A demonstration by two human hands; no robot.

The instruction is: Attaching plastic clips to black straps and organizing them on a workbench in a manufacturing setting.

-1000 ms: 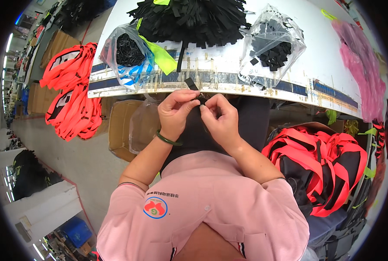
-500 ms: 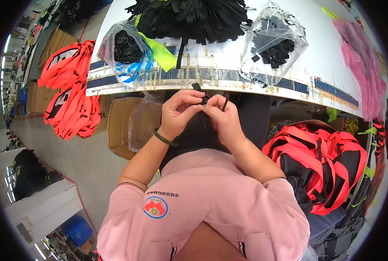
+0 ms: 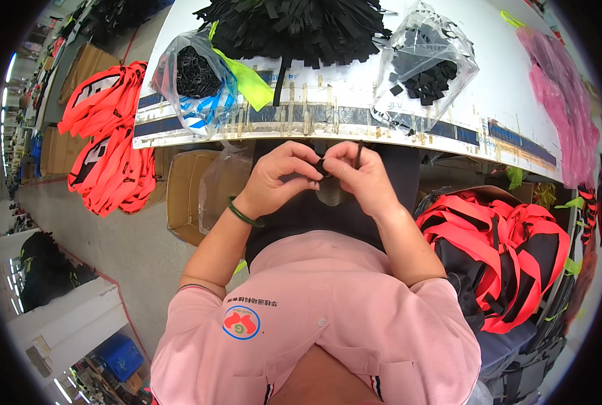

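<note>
Just off the table's near edge, above my lap, both hands meet at a small black piece (image 3: 322,168), mostly covered by fingertips. My left hand (image 3: 278,177) pinches it from the left, fingers curled. From the other side, my right hand (image 3: 359,175) grips it between thumb and index finger. A narrow black strap end (image 3: 360,154) pokes up between the right fingers; whether it joins the small piece is hidden. Beyond my hands on the table lie a clear bag of black buckles (image 3: 196,74), a bag of short black webbing pieces (image 3: 426,77) and a heap of black straps (image 3: 301,30).
The white table (image 3: 341,88) has a taped near edge. A neon yellow strip (image 3: 250,84) lies by the buckle bag. Red-and-black strap bundles (image 3: 500,253) fill a box at my right; more red bundles (image 3: 112,162) hang left. An open carton (image 3: 186,192) stands below the table.
Both hands have turned and shifted slightly, with the right one moving a little rightward. The black square tab that stuck up above the left fingers no longer shows there.
</note>
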